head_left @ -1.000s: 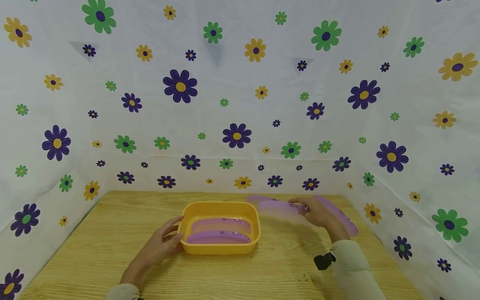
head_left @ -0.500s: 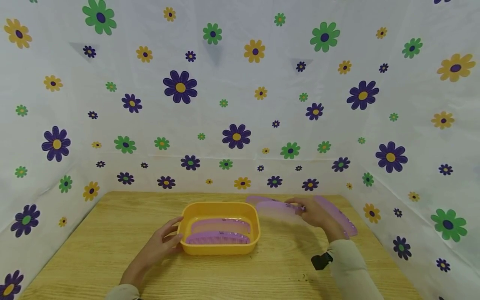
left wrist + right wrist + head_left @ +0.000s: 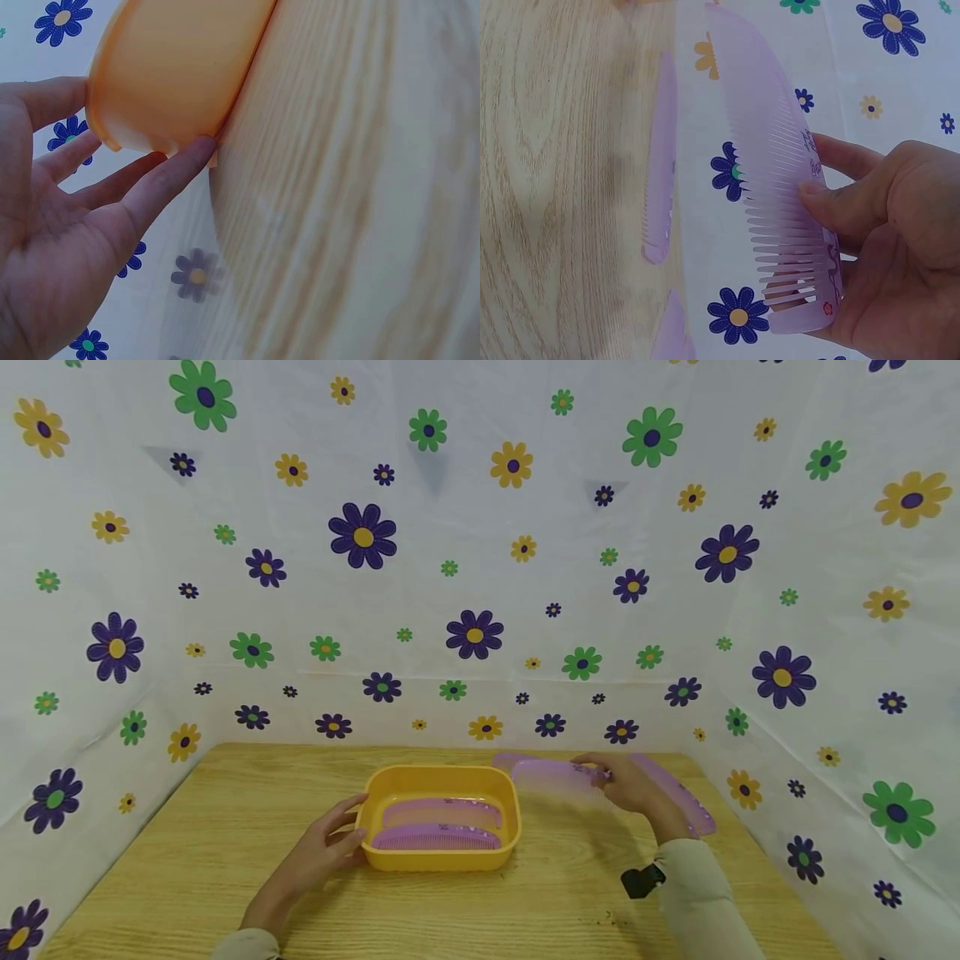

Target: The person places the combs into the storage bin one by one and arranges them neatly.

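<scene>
A yellow plastic tub [image 3: 438, 860] sits on the table, and two purple combs lie inside it: a far comb [image 3: 440, 811] and a near comb [image 3: 435, 838]. My left hand [image 3: 326, 843] touches the tub's left end, its spread fingertips and thumb against the outer wall [image 3: 172, 82]. To the right of the tub, my right hand [image 3: 628, 785] pinches a wide purple comb [image 3: 772, 142] near one end between thumb and fingers. Its teeth point down toward the table in the head view. The right wrist view shows printed decoration along its spine.
Two more purple combs rest on the table: one comb [image 3: 678, 789] beyond my right forearm, another comb [image 3: 506, 760] behind the held one. A wooden table [image 3: 450, 910] stretches below, with small dark specks at right. White flowered cloth [image 3: 420, 585] encloses the back and sides.
My right hand has shifted slightly left, toward the tub, with the comb in its grip. The left hand and the tub stay where they were.
</scene>
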Available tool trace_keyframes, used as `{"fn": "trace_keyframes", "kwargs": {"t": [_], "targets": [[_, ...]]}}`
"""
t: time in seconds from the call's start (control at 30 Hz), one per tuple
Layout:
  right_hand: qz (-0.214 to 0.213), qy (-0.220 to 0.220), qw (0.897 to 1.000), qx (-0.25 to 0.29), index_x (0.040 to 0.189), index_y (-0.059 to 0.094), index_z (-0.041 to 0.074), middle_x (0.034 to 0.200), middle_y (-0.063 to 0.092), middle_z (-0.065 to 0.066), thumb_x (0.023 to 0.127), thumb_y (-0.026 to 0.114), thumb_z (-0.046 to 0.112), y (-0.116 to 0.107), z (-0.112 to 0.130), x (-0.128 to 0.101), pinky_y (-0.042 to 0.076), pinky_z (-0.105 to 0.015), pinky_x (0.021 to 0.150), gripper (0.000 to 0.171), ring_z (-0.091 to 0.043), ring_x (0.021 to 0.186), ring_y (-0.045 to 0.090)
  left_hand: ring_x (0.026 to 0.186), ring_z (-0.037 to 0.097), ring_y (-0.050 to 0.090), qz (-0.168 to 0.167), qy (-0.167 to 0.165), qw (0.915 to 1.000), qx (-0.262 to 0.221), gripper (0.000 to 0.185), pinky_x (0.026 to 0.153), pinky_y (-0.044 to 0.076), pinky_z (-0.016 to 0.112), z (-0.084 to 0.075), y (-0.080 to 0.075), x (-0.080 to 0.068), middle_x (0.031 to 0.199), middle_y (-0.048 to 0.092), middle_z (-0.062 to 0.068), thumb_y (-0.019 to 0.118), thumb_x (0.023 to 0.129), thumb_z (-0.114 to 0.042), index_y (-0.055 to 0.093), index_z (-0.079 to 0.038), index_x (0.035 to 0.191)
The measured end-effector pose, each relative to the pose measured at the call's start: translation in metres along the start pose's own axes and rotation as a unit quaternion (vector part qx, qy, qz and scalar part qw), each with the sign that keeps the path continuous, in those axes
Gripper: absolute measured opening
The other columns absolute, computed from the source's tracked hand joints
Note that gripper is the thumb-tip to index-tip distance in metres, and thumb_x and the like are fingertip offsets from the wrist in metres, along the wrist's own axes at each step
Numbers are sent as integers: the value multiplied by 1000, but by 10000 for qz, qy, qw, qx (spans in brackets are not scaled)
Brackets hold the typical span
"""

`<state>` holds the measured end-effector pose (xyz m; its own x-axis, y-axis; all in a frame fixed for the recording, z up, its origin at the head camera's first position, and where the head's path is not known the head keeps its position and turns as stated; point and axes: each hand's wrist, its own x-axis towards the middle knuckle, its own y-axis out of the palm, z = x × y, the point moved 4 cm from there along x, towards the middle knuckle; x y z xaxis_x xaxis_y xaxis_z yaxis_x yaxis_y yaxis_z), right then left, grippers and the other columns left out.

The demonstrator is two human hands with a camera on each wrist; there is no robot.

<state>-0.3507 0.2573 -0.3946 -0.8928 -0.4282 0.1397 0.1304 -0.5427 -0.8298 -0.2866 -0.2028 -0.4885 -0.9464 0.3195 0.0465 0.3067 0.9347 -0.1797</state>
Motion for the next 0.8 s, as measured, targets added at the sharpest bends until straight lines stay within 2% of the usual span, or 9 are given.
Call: {"fn": "trace_keyframes", "kwargs": {"t": [0.13,0.33,0.5,0.63,0.8], "targets": [[-38,48,10000,15,137,62,-1,134,64,-27,94,50,-15,0,1,0,42,-26,64,47,-19,82,55,136,53,51,20,29,10000,8,64,96,62,42,1,0,1,156,32,41,55,108,-18,24,-6,163],[-72,86,9999,-21,136,63,1,124,67,-25,93,51,-15,-2,3,1,41,-25,62,47,-17,80,52,136,53,52,27,20,10000,15,65,95,63,41,3,-1,1,156,33,40,56,108,-19,24,-7,163],[-105,35,9999,-10,138,62,-1,127,66,-27,94,50,-15,-5,3,4,40,-24,62,48,-17,80,51,136,53,52,20,33,10000,55,64,94,63,41,3,0,1,156,33,41,55,108,-19,25,-7,163],[-46,189,9998,28,140,61,1,126,66,-26,96,50,-13,-5,1,6,41,-26,63,47,-19,81,52,136,53,52,33,41,10000,45,66,95,63,41,3,0,1,156,33,41,56,107,-21,24,-6,163],[-56,353,9993,-120,140,62,6,134,64,-25,98,52,-10,-1,4,9,49,-33,73,47,-26,94,59,136,52,53,-19,7,10000,78,64,94,63,41,1,0,0,157,32,40,55,108,-19,25,-7,163]]}}
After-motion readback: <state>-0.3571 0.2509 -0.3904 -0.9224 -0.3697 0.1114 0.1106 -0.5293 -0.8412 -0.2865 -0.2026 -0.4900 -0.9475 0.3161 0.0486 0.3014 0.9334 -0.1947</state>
